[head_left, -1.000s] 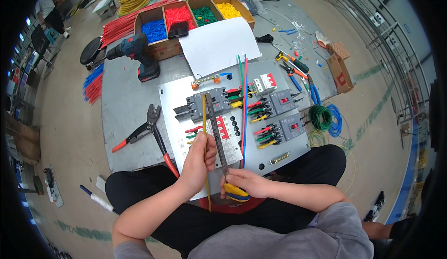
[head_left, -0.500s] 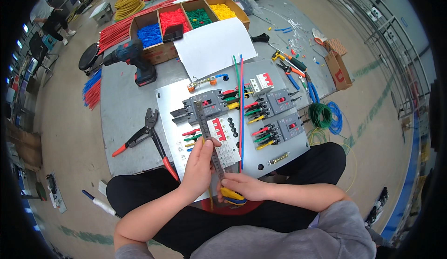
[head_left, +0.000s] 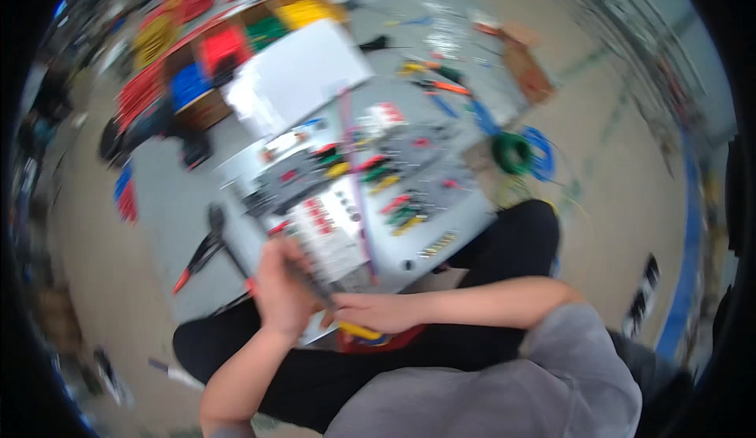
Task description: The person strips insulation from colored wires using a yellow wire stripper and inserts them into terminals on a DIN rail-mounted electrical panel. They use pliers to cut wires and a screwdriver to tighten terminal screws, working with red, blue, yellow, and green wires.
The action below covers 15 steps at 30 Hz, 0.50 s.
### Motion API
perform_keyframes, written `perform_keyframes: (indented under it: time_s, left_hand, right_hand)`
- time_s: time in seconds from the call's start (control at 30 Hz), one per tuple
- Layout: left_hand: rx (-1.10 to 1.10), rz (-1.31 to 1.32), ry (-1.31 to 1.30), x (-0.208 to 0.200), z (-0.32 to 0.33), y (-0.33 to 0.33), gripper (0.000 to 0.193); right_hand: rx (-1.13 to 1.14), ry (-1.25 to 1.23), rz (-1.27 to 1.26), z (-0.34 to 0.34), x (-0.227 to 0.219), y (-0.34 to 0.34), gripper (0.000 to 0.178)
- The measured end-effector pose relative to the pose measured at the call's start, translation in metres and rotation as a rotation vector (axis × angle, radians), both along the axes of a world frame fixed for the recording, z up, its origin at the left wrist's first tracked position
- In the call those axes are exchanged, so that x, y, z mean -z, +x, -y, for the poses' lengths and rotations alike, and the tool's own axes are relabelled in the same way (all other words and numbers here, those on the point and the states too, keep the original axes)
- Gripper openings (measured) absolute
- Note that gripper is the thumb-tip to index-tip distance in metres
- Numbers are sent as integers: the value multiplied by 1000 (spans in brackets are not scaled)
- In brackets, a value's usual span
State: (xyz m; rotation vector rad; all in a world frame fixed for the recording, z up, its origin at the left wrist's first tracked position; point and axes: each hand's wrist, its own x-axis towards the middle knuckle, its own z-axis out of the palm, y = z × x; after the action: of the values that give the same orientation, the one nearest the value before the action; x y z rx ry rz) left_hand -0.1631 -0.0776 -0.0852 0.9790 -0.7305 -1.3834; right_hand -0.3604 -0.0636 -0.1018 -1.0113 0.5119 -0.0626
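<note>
Motion smears the picture. A tape measure is between my hands, its yellow case (head_left: 360, 332) low in front of me. My right hand (head_left: 378, 312) grips it where the case meets the grey blade (head_left: 311, 282). My left hand (head_left: 281, 284) is closed around the blade; blur hides its far end. Beneath lies a silver mounting plate (head_left: 384, 255), partly over my lap. It carries a grey circuit breaker (head_left: 285, 177) at left, two more grey breakers (head_left: 445, 188) at right, and a white breaker row with red switches (head_left: 319, 221). A thin wire bundle (head_left: 364, 229) crosses the plate.
Crimping pliers (head_left: 211, 241) with red handles lie left of the plate. A cordless drill (head_left: 177, 131), a divided cardboard box (head_left: 201, 111) of coloured caps and a white sheet (head_left: 295, 76) are behind. Hand tools (head_left: 441, 86) and green wire coils (head_left: 512, 153) sit right.
The view has swung, so the table and plate appear shifted left and tilted. My hands moved left with the tape measure, whose blade now slants more. Both still hold it.
</note>
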Motion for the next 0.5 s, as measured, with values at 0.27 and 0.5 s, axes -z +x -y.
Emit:
perform_keyframes:
  time_s: [0.27, 0.5]
  left_hand:
    - [-329, 286, 26, -33, -21, 6, 36]
    - [-306, 258, -155, -58, -3, -23, 31]
  right_hand:
    - [-107, -369, 104, 26, 3, 42, 43]
    - [-58, -980, 237, 42, 32, 37, 33]
